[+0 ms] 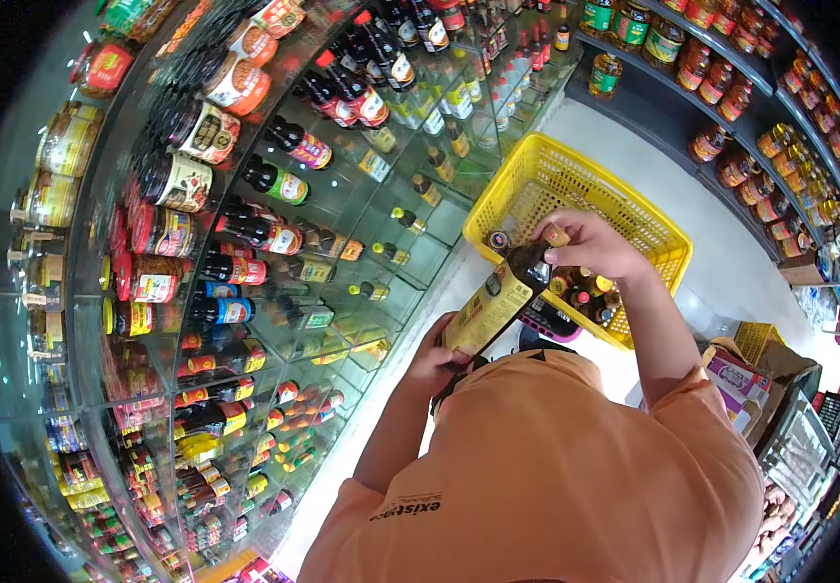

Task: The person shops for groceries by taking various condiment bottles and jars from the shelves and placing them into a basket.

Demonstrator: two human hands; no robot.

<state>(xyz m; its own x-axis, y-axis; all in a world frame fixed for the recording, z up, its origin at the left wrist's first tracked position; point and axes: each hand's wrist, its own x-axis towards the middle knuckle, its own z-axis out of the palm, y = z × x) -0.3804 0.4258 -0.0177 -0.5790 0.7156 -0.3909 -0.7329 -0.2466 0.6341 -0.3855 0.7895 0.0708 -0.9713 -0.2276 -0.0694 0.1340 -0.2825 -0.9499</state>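
Note:
A dark bottle with a yellow label (pixel 488 309) is held slantwise in front of my chest, its tan cap toward the upper right. My left hand (pixel 433 358) is closed around its base. Up at the neck, the fingers of my right hand (pixel 590 245) grip the bottle just by the cap. Beyond the bottle, a yellow plastic basket (pixel 648 228) stands on the floor. Several bottles (pixel 590 294) lie inside it, partly hidden by my right hand and forearm.
Glass shelves (pixel 342 223) packed with bottles and jars rise along my left. Dark curved shelving (pixel 677 126) with more jars runs along the far right. Cardboard boxes (pixel 784 364) and a purple carton (pixel 736 379) are at the right. A pink-rimmed item (pixel 566 336) sits near my feet.

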